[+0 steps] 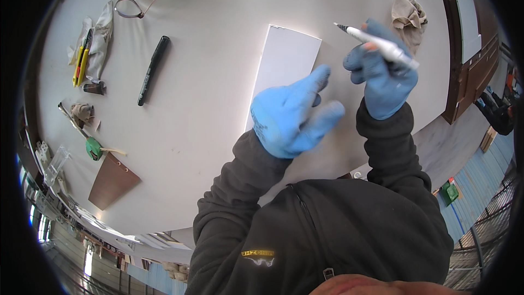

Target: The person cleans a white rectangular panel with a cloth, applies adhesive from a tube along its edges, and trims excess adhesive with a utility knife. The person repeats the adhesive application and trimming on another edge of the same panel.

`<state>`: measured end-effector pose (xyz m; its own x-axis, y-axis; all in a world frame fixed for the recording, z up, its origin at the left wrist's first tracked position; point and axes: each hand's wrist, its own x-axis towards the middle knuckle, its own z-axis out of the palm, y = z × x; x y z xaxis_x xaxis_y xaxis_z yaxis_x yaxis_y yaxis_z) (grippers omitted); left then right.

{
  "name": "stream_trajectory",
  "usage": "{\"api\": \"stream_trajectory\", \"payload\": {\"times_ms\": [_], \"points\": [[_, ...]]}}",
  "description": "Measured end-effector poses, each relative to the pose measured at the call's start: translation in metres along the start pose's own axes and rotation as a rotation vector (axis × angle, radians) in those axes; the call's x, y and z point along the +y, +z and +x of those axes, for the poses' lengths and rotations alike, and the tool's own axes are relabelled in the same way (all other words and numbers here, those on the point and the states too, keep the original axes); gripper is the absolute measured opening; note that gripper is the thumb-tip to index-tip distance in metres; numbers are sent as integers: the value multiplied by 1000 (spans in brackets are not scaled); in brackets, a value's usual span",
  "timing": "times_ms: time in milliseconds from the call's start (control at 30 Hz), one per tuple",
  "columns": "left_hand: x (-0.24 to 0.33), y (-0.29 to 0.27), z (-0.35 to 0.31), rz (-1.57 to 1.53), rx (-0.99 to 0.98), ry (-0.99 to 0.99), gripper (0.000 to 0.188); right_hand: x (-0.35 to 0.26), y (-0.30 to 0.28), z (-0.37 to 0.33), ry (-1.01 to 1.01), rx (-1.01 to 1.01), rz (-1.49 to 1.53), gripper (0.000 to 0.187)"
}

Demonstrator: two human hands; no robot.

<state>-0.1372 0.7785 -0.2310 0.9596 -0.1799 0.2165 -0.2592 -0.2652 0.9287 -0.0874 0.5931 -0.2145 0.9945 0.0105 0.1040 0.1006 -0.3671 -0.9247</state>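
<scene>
- Read the clock from the white panel (288, 54) on the pale table (191, 147), with twelve away from the person; its near end is covered from my view by a glove.
- The left hand (289, 117), in a blue glove, is over that end at six o'clock, fingers spread and gripping nothing; whether it touches the panel I can't tell.
- The right hand (385, 74), gloved alike, is up at three o'clock, pinching a white pen (390, 52) between thumb and fingers, the dark tip pointing to ten.
- A black marker (154, 70) lies at nine, well apart from both hands, with a yellow-and-black tool (78, 71) farther out.
- Glasses (127, 7) rest at ten.
- A crumpled cloth (406, 13) sits at two, near the right hand.
- Toward eight lies a brown plate (113, 180), a small green object (93, 148) beside it.
</scene>
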Motion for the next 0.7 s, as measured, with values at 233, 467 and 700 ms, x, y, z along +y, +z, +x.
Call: {"api": "stream_trajectory", "payload": {"times_ms": [233,467,700], "points": [[-19,3,-3,30,-37,-96,26,3,14,16,559,57,537,29],[-21,-1,0,0,-120,-159,25,-3,27,24,668,116,400,26],[-22,0,2,3,-68,-118,21,-3,43,19,460,-7,286,18]]}}
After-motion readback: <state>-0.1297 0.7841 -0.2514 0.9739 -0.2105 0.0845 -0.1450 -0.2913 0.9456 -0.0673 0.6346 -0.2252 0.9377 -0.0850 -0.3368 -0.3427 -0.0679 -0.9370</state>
